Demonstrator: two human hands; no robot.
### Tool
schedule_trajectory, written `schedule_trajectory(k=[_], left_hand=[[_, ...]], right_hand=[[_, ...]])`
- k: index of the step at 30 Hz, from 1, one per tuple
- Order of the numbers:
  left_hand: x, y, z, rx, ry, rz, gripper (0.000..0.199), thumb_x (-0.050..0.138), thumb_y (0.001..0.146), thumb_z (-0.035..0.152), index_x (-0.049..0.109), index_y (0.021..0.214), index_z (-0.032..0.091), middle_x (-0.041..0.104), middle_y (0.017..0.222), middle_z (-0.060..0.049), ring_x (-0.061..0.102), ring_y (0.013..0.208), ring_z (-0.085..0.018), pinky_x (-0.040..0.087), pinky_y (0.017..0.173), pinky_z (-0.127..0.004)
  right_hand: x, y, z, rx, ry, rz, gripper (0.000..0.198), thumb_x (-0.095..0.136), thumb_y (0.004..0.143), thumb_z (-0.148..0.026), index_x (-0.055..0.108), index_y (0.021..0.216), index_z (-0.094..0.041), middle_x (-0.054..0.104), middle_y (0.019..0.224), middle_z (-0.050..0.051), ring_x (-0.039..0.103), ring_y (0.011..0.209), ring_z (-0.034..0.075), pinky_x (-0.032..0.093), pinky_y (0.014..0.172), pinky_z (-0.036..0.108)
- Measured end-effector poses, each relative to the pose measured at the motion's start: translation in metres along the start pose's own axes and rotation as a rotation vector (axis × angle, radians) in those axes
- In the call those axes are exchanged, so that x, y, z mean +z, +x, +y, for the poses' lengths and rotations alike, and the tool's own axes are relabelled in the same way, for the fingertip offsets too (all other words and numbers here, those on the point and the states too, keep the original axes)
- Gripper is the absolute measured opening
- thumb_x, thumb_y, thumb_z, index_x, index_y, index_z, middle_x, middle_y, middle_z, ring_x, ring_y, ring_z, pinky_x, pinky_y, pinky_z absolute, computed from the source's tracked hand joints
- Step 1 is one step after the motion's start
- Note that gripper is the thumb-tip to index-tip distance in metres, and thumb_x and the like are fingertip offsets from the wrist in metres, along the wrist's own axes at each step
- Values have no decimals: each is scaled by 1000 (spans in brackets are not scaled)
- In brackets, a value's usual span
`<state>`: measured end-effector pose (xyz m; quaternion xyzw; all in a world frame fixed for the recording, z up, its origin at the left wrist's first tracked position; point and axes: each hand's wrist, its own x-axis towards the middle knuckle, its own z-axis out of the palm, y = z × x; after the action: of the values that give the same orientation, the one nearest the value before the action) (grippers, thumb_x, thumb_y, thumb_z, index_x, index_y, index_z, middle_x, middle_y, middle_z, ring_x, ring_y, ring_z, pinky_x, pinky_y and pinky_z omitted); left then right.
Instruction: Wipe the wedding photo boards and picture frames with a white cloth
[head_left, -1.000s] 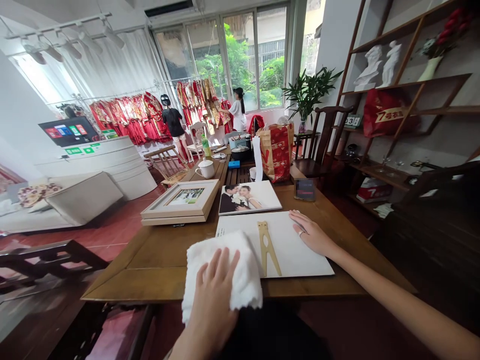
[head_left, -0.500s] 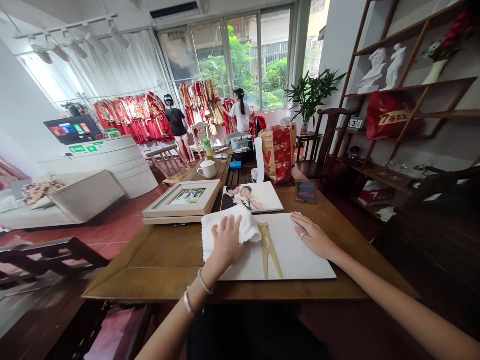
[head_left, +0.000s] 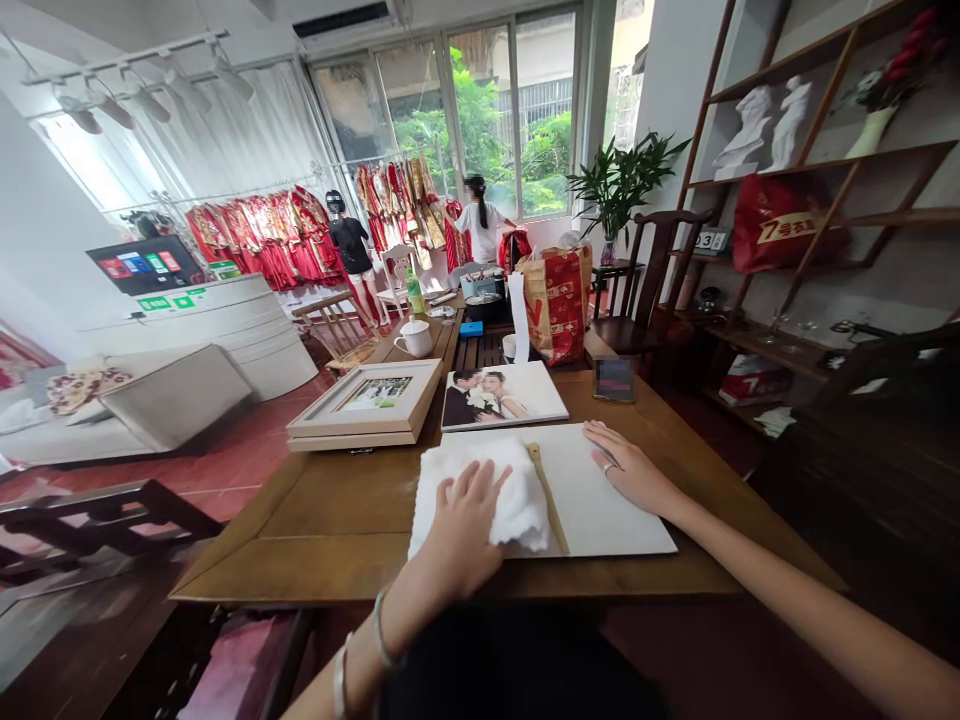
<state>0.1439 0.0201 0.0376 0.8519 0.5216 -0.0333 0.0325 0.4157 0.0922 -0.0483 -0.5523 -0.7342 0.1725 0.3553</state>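
Note:
My left hand (head_left: 469, 525) presses on a white cloth (head_left: 517, 490), its fingers spread and slightly bent over the fabric. The cloth lies bunched on the left part of a white board (head_left: 600, 510) and covers much of a yellowish V-shaped piece (head_left: 551, 500). Only the upper end and right leg of that piece show. On the board's right side my right hand (head_left: 634, 470) lies flat, fingers stretched out toward the far edge. Just beyond the board is a photo panel (head_left: 517, 393) with a couple on it.
Framed pictures (head_left: 367, 400) are stacked on the wooden table (head_left: 300, 520) at left. Behind stand a white lidded mug (head_left: 414, 338), a red and tan paper bag (head_left: 556, 305) and a phone (head_left: 613, 380). Two people are by the hanging red garments (head_left: 262, 235).
My left hand has drawn the cloth toward me and slightly right, now over part of the yellowish piece. My right hand has stayed in place on the board.

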Motion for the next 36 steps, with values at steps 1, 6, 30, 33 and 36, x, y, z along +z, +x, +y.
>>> schedule_trajectory(k=[1, 6, 30, 33, 36], left_hand=[[0, 14, -4, 0, 12, 24, 71, 45, 76, 23, 26, 144, 18, 25, 151, -11, 18, 138, -31, 22, 106, -53], [4, 61, -13, -26, 36, 82, 66, 44, 81, 27, 25, 144, 16, 29, 149, -12, 21, 137, -30, 23, 106, -52], [3, 78, 24, -2, 62, 104, 73, 48, 78, 31, 22, 144, 14, 28, 149, -13, 23, 135, -33, 23, 107, -54], [-2, 86, 25, 45, 73, 87, 70, 49, 78, 31, 27, 142, 15, 32, 147, -13, 26, 134, -32, 24, 107, -53], [0, 73, 35, 67, 92, 85, 73, 54, 77, 31, 28, 142, 14, 28, 149, -15, 22, 135, -36, 22, 107, -57]], right_hand=[[0, 0, 0, -4, -5, -4, 43, 40, 88, -28, 54, 128, -15, 46, 141, 12, 34, 136, 26, 25, 113, 50], [-1, 0, 1, -17, -15, 0, 43, 40, 88, -28, 54, 127, -16, 47, 140, 12, 36, 135, 26, 27, 113, 50], [2, 1, 5, -40, -12, 19, 43, 40, 88, -29, 55, 126, -15, 48, 139, 13, 37, 134, 27, 27, 112, 51], [3, 1, 7, -45, -3, 36, 42, 41, 88, -29, 56, 125, -18, 50, 139, 11, 37, 134, 27, 26, 113, 51], [5, 1, 8, -49, 9, 49, 41, 41, 88, -30, 57, 124, -18, 50, 138, 11, 37, 134, 27, 27, 112, 51]])
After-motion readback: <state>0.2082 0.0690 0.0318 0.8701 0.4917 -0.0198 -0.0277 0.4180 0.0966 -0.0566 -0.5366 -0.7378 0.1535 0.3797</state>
